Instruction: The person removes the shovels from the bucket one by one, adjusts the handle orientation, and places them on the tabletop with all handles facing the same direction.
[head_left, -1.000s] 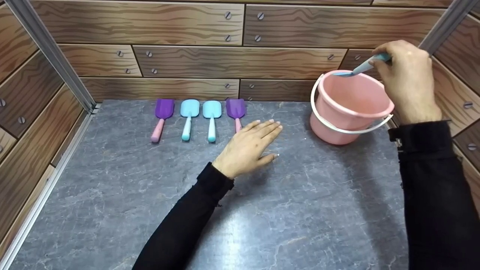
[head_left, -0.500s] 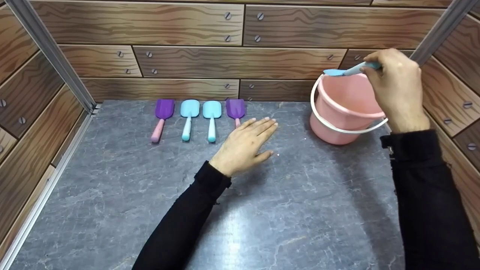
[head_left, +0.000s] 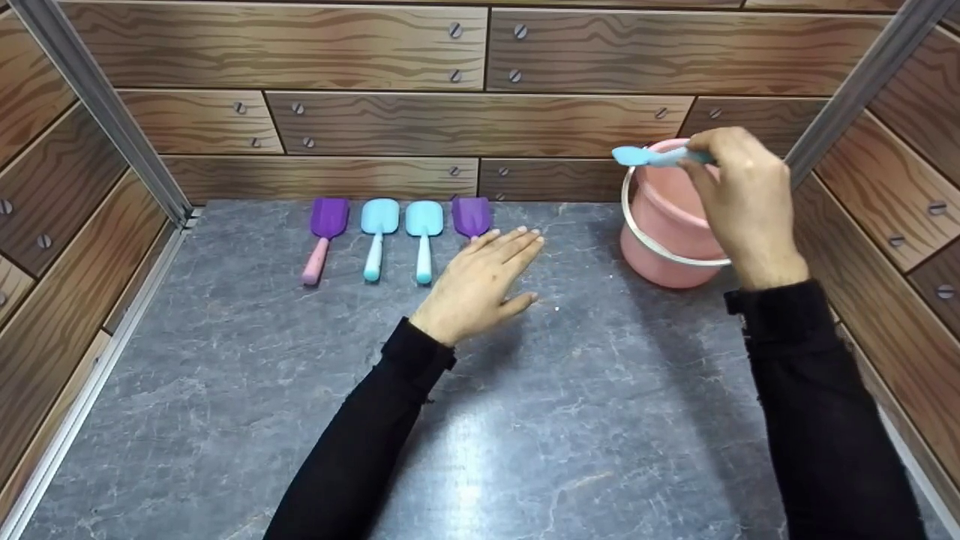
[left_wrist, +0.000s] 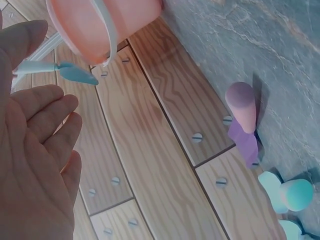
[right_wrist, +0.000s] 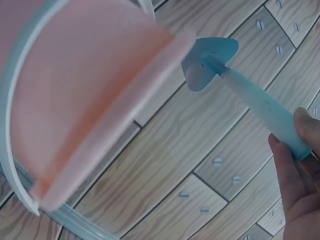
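My right hand pinches the handle end of a light blue toy shovel, its blade pointing left over the rim of a pink bucket. The bucket stands at the back right with its white handle hanging down the front. My left hand hovers over the table, fingers straight, palm down, overlapping the handle of a purple shovel in the head view. Left of it lie two light blue shovels and another purple shovel with a pink handle.
The grey marbled table is bounded by a wood-patterned back wall and side walls. Metal posts stand at the corners. The row of shovels lies close to the back wall.
My right hand has moved left and slightly nearer, bringing the light blue shovel from over the bucket's opening to its left rim. My left hand has drifted slightly left.
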